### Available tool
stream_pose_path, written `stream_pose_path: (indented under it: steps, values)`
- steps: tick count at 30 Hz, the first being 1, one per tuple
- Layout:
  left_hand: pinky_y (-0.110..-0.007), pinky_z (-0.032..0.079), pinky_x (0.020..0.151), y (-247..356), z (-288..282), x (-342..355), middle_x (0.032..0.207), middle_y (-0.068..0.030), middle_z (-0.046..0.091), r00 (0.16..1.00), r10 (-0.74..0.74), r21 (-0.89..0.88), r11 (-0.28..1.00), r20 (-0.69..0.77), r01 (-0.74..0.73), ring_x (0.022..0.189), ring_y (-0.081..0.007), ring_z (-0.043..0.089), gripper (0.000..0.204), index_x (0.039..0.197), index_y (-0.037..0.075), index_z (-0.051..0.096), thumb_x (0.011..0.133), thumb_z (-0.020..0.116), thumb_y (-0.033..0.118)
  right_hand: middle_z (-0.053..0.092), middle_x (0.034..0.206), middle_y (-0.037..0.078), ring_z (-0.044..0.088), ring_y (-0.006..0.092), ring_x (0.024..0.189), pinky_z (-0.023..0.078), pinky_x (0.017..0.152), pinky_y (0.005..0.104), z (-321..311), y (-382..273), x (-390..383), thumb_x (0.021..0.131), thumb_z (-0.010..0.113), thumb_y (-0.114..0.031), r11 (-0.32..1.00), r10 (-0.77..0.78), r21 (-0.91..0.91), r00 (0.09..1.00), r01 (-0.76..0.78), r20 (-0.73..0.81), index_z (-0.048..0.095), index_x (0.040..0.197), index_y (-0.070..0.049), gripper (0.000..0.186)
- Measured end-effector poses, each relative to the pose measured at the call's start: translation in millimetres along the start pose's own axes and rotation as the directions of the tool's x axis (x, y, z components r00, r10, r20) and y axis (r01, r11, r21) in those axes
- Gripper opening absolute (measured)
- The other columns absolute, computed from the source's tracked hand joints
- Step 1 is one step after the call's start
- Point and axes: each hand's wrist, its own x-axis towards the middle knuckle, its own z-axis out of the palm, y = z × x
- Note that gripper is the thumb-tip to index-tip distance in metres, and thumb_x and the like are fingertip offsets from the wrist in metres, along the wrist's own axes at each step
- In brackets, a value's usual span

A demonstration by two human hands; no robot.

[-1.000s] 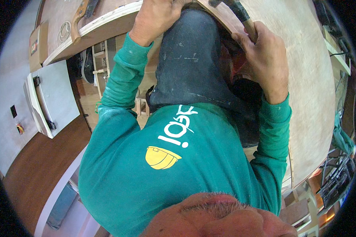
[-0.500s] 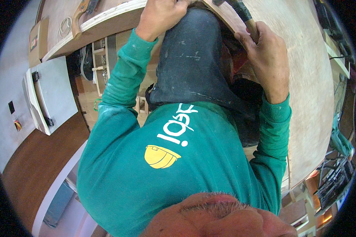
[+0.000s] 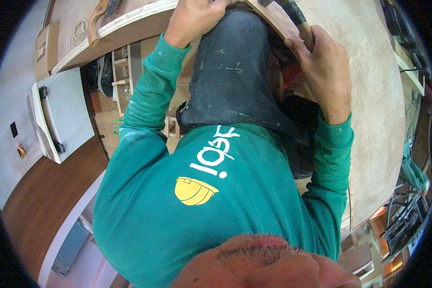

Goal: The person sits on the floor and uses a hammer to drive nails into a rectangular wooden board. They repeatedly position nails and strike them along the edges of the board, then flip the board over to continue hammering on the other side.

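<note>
My right hand is closed round the wooden handle of a hammer, whose upper handle is wrapped in black tape. The hammer's dark head is partly cut off by the top edge of the view. My left hand is at the top, beside my raised knee, with its fingertips pinched together close to the edge of a wooden board. What those fingers hold, if anything, is too small and too near the frame edge to make out.
A pale plywood surface curves along my right. At the upper left, a handsaw with a wooden handle and a coil of cord lie on another plywood top. A white hinged door stands at left.
My left hand has shifted very slightly upward. My right hand and the hammer are in nearly the same place.
</note>
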Motion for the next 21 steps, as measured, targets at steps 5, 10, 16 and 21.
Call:
stream_pose_path:
  steps: [5,10,16,21]
  values:
    - [-0.034,0.047,0.073,1.0,0.6,-1.2,0.078,-0.0107,0.062,0.997,0.065,0.067,0.996,-0.029,-0.063,0.076,-0.0215,0.059,0.01,0.094,-0.002,0.075,0.089,0.069,0.006,0.067,0.079,0.025,0.067,0.0455,0.077,0.051,0.066,0.0524,0.8,0.1,0.4,0.092,0.076,-0.024,1.0,-0.004,0.009,1.0,0.004,-0.001,0.066,0.091,0.002,0.028]
    - [-0.035,0.047,0.073,2.1,-0.5,-1.2,0.078,-0.0109,0.06,1.0,0.027,0.062,0.998,-0.013,-0.027,0.076,-0.0222,0.058,0.009,0.092,-0.003,0.073,0.089,0.069,0.004,0.068,0.08,0.025,0.068,0.0451,0.077,0.051,0.066,0.052,1.7,1.0,-0.3,0.091,0.077,-0.024,0.999,-0.017,0.042,1.0,0.018,-0.022,0.066,0.092,0.001,0.027]
    - [-0.036,0.047,0.075,-0.7,-0.2,-1.2,0.081,-0.0125,0.06,0.997,0.074,0.087,0.994,-0.01,-0.073,0.079,-0.0244,0.058,0.007,0.091,-0.003,0.072,0.087,0.069,0.002,0.068,0.08,0.026,0.068,0.0456,0.077,0.051,0.066,0.0521,0.6,0.8,0.5,0.092,0.076,-0.025,1.0,0.004,0.007,1.0,-0.004,0.007,0.066,0.092,0.001,0.028]
    - [-0.037,0.048,0.077,-3.7,5.9,-2.0,0.081,-0.0153,0.059,0.974,0.217,0.119,0.971,-0.07,-0.208,0.082,-0.0293,0.058,0.008,0.093,-0.002,0.073,0.086,0.069,0.0,0.067,0.079,0.026,0.067,0.0466,0.077,0.05,0.066,0.0533,0.6,0.6,0.2,0.092,0.076,-0.026,1.0,-0.007,-0.011,1.0,0.007,0.006,0.066,0.092,0.001,0.029]
